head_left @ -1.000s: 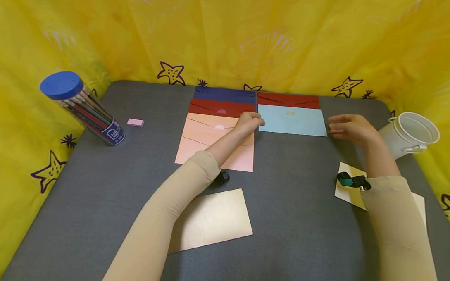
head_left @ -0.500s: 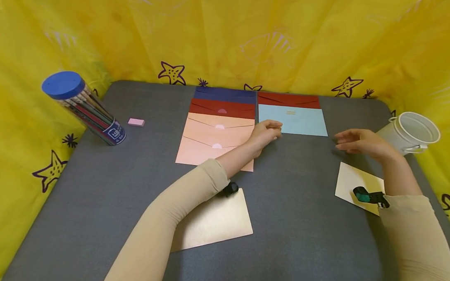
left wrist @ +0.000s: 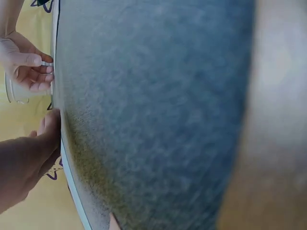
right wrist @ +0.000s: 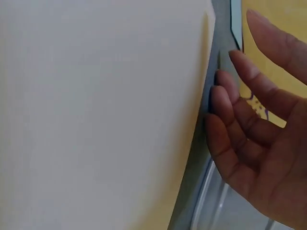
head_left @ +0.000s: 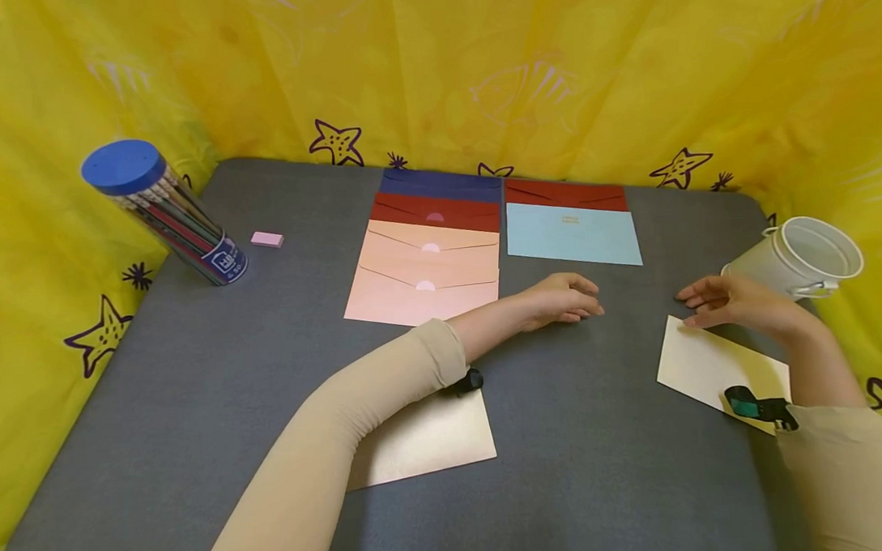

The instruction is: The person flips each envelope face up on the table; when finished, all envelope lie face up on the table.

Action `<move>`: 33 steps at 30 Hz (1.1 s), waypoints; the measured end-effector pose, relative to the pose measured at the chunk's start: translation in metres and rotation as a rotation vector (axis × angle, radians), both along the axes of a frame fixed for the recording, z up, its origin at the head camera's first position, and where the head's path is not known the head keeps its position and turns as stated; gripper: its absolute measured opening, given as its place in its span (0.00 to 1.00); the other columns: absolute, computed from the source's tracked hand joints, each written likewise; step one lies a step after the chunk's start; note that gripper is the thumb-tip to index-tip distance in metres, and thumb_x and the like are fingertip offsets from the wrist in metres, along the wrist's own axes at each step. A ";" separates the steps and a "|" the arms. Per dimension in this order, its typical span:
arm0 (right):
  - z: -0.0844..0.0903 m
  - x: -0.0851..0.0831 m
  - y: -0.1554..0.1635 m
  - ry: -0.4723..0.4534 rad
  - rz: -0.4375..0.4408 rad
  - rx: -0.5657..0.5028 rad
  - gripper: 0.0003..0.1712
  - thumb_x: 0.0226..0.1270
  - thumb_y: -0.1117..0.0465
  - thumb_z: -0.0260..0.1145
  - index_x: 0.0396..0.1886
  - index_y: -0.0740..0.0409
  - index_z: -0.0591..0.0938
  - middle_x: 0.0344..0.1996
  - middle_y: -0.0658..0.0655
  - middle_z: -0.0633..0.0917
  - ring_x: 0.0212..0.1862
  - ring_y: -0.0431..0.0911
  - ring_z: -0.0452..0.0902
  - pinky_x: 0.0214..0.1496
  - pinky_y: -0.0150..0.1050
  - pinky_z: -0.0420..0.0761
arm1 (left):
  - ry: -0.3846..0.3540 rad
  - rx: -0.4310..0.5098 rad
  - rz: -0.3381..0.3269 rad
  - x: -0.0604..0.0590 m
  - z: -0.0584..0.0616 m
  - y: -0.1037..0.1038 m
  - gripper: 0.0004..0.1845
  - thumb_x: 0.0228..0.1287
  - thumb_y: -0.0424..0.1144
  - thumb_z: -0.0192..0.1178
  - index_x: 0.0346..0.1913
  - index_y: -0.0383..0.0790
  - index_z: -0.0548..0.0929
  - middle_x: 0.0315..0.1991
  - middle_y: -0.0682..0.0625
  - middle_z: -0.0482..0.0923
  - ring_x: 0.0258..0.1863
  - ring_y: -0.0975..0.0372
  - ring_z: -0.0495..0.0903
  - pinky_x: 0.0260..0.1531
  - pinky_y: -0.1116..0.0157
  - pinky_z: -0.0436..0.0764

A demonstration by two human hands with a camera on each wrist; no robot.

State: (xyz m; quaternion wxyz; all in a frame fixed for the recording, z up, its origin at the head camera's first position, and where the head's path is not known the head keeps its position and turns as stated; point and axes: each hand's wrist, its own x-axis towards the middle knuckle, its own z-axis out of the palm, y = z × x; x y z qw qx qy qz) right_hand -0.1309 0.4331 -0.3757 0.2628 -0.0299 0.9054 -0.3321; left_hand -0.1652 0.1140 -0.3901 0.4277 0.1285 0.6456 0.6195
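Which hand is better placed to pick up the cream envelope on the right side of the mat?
Probably the right hand: its fingertips sit at the cream envelope's far corner, while the left hand rests on bare mat, apart from it.

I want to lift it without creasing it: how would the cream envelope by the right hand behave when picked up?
The cream envelope lies flat and thin on the grey mat, so it is probably light and hard to lift without first raising an edge. Its straight edges suggest fairly stiff paper, though it might bend if held by one corner. The right hand is at its far edge.
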 end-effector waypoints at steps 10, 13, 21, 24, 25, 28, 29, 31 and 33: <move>-0.010 0.016 0.015 0.098 0.085 0.104 0.27 0.53 0.62 0.77 0.51 0.64 0.78 0.38 0.48 0.78 0.39 0.31 0.70 0.40 0.22 0.73 | 0.056 -0.080 -0.162 0.001 -0.008 0.001 0.32 0.64 0.35 0.62 0.71 0.38 0.66 0.71 0.44 0.67 0.69 0.58 0.72 0.62 0.68 0.75; -0.012 0.018 0.012 0.133 0.097 0.099 0.28 0.48 0.63 0.79 0.48 0.66 0.78 0.38 0.50 0.78 0.38 0.33 0.68 0.40 0.25 0.70 | 0.069 -0.082 -0.178 0.001 -0.009 0.001 0.32 0.65 0.35 0.62 0.71 0.38 0.66 0.71 0.44 0.68 0.70 0.58 0.70 0.63 0.69 0.74; -0.010 0.016 -0.008 0.254 0.214 0.213 0.28 0.39 0.58 0.84 0.38 0.62 0.79 0.37 0.57 0.75 0.38 0.36 0.64 0.38 0.29 0.68 | 0.081 -0.081 -0.187 0.001 -0.009 -0.001 0.31 0.65 0.34 0.61 0.71 0.38 0.66 0.71 0.43 0.69 0.71 0.57 0.69 0.60 0.71 0.74; -0.009 0.015 -0.012 0.292 0.231 0.221 0.27 0.38 0.58 0.84 0.35 0.61 0.79 0.35 0.55 0.75 0.37 0.36 0.64 0.37 0.29 0.68 | 0.083 -0.076 -0.195 0.000 -0.009 -0.001 0.31 0.66 0.34 0.61 0.71 0.38 0.66 0.71 0.43 0.69 0.71 0.57 0.69 0.61 0.71 0.74; -0.009 0.015 -0.013 0.300 0.228 0.202 0.26 0.39 0.59 0.84 0.34 0.61 0.78 0.33 0.54 0.75 0.36 0.36 0.65 0.36 0.29 0.67 | 0.083 -0.076 -0.197 0.000 -0.009 -0.001 0.31 0.66 0.34 0.61 0.71 0.38 0.66 0.71 0.43 0.69 0.72 0.57 0.69 0.61 0.70 0.74; -0.010 0.014 -0.016 0.301 0.213 0.107 0.22 0.45 0.64 0.80 0.33 0.62 0.75 0.28 0.51 0.72 0.31 0.36 0.65 0.32 0.30 0.64 | 0.087 -0.079 -0.201 0.000 -0.009 -0.002 0.31 0.66 0.34 0.61 0.71 0.38 0.66 0.71 0.43 0.69 0.71 0.57 0.69 0.62 0.70 0.74; -0.010 0.013 -0.017 0.299 0.204 0.064 0.20 0.48 0.66 0.78 0.34 0.62 0.75 0.27 0.51 0.72 0.30 0.36 0.65 0.31 0.31 0.64 | 0.089 -0.080 -0.201 0.000 -0.009 -0.002 0.31 0.66 0.34 0.61 0.71 0.38 0.66 0.71 0.43 0.69 0.71 0.57 0.69 0.62 0.70 0.74; -0.010 0.012 -0.019 0.297 0.183 -0.027 0.15 0.54 0.70 0.73 0.34 0.64 0.73 0.25 0.51 0.72 0.29 0.38 0.66 0.29 0.32 0.63 | 0.089 -0.077 -0.199 0.000 -0.009 -0.002 0.31 0.66 0.34 0.61 0.71 0.38 0.66 0.70 0.43 0.70 0.70 0.57 0.70 0.62 0.69 0.74; -0.008 0.010 -0.022 0.310 0.163 -0.088 0.11 0.61 0.72 0.68 0.36 0.65 0.73 0.26 0.50 0.74 0.30 0.38 0.69 0.30 0.31 0.66 | 0.083 -0.073 -0.193 -0.001 -0.009 -0.003 0.31 0.66 0.34 0.61 0.71 0.38 0.66 0.70 0.43 0.70 0.69 0.57 0.72 0.61 0.69 0.75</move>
